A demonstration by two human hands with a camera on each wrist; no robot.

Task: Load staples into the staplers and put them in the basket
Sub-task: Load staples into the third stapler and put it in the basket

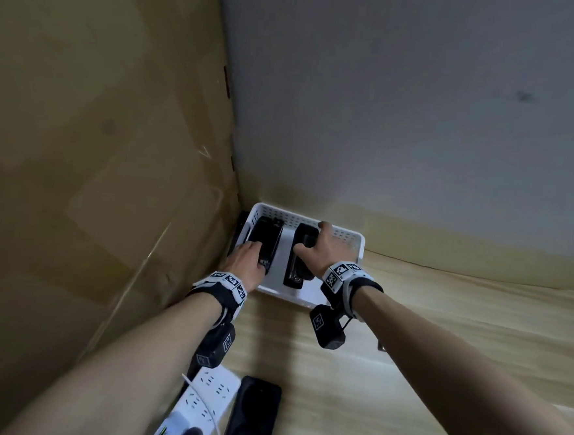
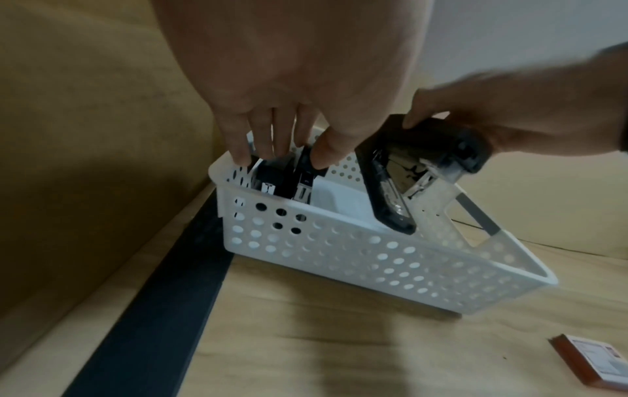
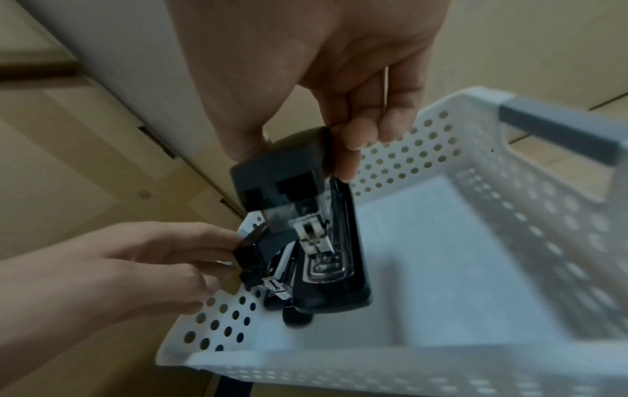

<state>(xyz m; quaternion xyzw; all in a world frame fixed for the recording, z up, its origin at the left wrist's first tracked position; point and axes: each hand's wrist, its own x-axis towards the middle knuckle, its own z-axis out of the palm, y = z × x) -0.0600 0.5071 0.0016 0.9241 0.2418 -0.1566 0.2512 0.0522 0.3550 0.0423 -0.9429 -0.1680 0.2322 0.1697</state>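
A white perforated basket sits on the wooden table in the corner. My left hand pinches the near end of a black stapler that lies at the basket's left end. My right hand grips the hinge end of a second black stapler. That one hangs tilted, nose down, inside the basket just right of the first. Its metal magazine and base plate show.
A cardboard sheet walls off the left and a grey wall stands behind the basket. A dark strip runs along the cardboard. A reddish staple box lies on the table. A white power strip and a flat black object lie near me.
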